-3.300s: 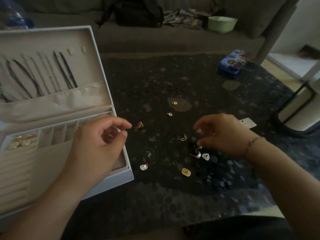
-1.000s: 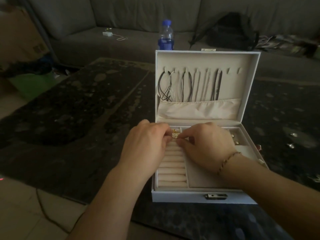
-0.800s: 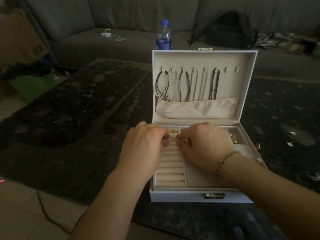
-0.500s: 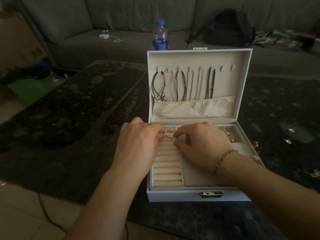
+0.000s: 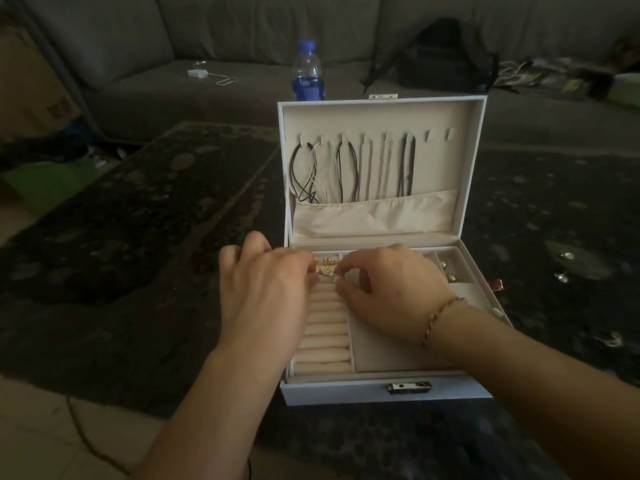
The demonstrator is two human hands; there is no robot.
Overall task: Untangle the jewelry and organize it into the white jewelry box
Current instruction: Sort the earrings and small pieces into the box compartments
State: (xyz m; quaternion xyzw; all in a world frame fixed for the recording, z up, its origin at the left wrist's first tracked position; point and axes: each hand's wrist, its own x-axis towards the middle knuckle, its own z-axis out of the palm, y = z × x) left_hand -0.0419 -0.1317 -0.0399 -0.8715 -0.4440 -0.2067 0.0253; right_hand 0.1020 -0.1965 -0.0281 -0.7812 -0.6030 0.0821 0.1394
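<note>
Left hand (image 5: 266, 299) and right hand (image 5: 391, 292) pinch gold earrings (image 5: 327, 270) above padded ring rolls (image 5: 323, 327).

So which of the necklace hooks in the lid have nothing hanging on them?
The two rightmost hooks in the lid of the white jewelry box are bare; the hooks to their left all carry necklaces running down into the fabric pocket.

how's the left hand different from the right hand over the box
The left hand reaches in from the box's left edge, over the ring rolls; the right hand lies over the plain compartment beside them. The right wrist wears a braided bracelet; the left wrist is bare. Both have curled fingers meeting at the small gold pieces at the rolls' far end, inside the white jewelry box.
</note>
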